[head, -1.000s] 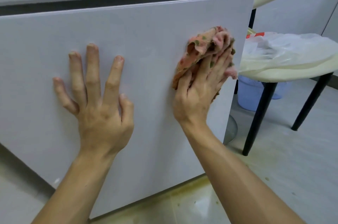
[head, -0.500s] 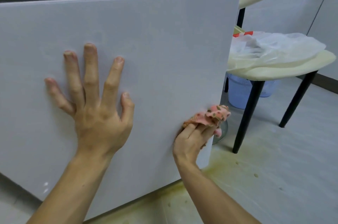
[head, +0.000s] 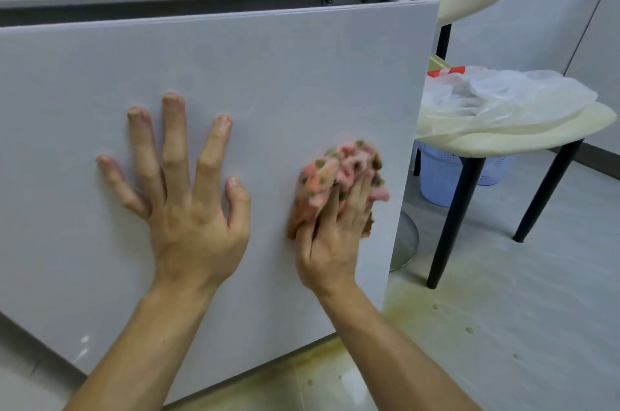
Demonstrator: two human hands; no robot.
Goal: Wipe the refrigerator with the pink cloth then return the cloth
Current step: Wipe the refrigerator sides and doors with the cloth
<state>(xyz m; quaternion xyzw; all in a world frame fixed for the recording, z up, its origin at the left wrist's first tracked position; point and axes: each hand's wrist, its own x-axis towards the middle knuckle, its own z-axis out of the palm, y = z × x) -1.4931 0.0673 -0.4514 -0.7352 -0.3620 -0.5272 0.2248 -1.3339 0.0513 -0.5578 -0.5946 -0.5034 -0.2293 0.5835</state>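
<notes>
Cloth (head: 330, 175), pink with green spots, is pressed to the pale grey refrigerator door (head: 268, 75) near its right edge, gripped by curled fingers of the right hand (head: 335, 239); the left hand (head: 191, 212) rests flat mid-door, fingers spread, empty. Even, overlapping strokes to that edge should wipe best.

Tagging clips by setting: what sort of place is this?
Probably a home kitchen or dining corner: a white fridge, a cream chair with a plastic bag on it, and a tiled floor.
</notes>
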